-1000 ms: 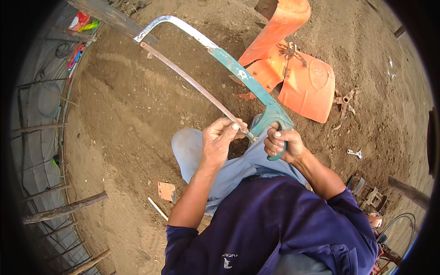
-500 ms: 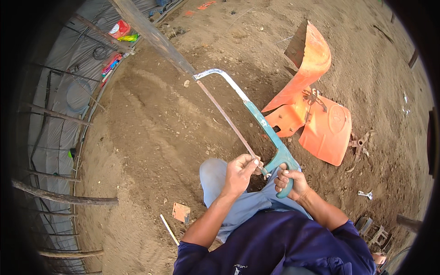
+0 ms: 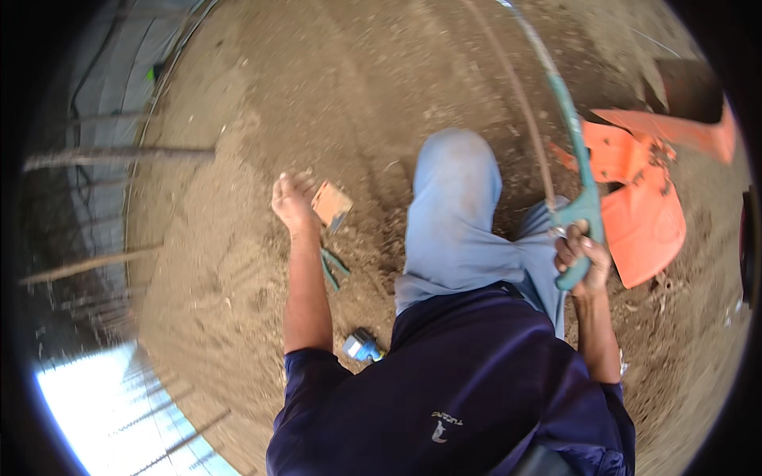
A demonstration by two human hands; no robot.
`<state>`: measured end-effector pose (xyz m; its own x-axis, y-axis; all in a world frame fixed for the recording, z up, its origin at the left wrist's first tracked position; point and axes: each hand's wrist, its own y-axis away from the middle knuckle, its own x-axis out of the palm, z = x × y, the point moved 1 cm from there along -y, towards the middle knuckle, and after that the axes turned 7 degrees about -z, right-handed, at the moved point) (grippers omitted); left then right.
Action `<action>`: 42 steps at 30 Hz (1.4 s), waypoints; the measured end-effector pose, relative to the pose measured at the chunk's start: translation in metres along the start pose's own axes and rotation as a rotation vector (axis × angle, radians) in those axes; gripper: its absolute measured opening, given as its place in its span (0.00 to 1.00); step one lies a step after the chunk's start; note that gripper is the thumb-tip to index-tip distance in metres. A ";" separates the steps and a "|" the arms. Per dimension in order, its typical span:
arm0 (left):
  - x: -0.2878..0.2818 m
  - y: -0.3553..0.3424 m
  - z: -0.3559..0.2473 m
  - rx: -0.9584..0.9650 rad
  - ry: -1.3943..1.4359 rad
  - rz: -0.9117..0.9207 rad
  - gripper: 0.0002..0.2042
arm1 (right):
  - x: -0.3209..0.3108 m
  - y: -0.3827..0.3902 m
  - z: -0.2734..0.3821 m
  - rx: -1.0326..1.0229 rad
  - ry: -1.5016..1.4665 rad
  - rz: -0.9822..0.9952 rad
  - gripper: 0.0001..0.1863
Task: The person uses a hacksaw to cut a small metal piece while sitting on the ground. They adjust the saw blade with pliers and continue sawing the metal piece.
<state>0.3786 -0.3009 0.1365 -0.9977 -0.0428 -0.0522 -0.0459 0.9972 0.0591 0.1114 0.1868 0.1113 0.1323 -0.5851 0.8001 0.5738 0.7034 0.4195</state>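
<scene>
My right hand [image 3: 583,258] is wrapped round the teal handle of a hacksaw [image 3: 578,139]. Its frame points away from me, with the narrow brownish blade on the left side; the far end runs out of view at the top. To the left, my left hand [image 3: 294,200] is low over the dirt, off the saw. Its bent fingers are blurred, and whether they hold anything is unclear. Just right of that hand lies a small orange, square-edged piece [image 3: 332,202] with a dark corner. Pliers with green handles [image 3: 333,266] lie beside my left forearm.
Large orange curved panels [image 3: 643,206] lie on the soil at right, close to the saw. A blue and black object [image 3: 363,345] sits by my left side. My bent knee [image 3: 456,170] rises in the middle. Wooden poles [image 3: 119,159] and sheeting line the left.
My left hand has left the blade's near end and moved left and down beside the orange piece. My right hand keeps the hacksaw. The view has swung left, showing the pliers and blue object.
</scene>
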 end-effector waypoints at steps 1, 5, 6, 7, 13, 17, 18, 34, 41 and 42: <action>-0.049 -0.035 0.027 -0.024 -0.012 -0.138 0.15 | -0.003 -0.003 0.002 0.004 -0.001 0.002 0.11; -0.242 -0.095 0.147 -0.110 -1.066 -0.185 0.24 | -0.013 -0.016 0.008 0.002 0.038 0.040 0.10; -0.273 -0.090 0.181 -0.063 -1.199 -0.027 0.26 | -0.014 -0.019 0.009 0.021 0.091 0.009 0.10; -0.294 -0.085 0.205 -0.072 -1.367 0.118 0.28 | -0.014 -0.020 0.009 0.049 0.094 0.021 0.10; -0.265 -0.018 0.277 -0.417 -1.680 0.258 0.38 | 0.001 -0.026 0.007 0.168 0.126 0.003 0.13; -0.250 -0.033 0.273 -0.370 -1.919 0.327 0.31 | 0.018 -0.036 0.006 0.249 0.158 0.042 0.18; -0.262 -0.036 0.269 -0.608 -1.617 0.035 0.24 | 0.022 -0.038 0.007 0.218 0.145 -0.006 0.17; -0.002 0.079 -0.040 -0.514 -0.006 0.920 0.30 | 0.084 -0.047 0.069 -0.236 0.347 0.287 0.12; 0.126 0.173 -0.087 -0.222 -0.411 1.498 0.35 | 0.091 -0.014 0.108 -0.486 0.536 0.276 0.12; 0.134 0.178 -0.092 -0.094 -0.470 1.538 0.35 | 0.090 -0.009 0.112 -0.541 0.528 0.300 0.12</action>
<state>0.2318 -0.1351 0.2313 0.0036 0.9848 -0.1736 0.9147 0.0669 0.3985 0.0277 0.1729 0.2274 0.6290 -0.6107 0.4811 0.7466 0.6471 -0.1546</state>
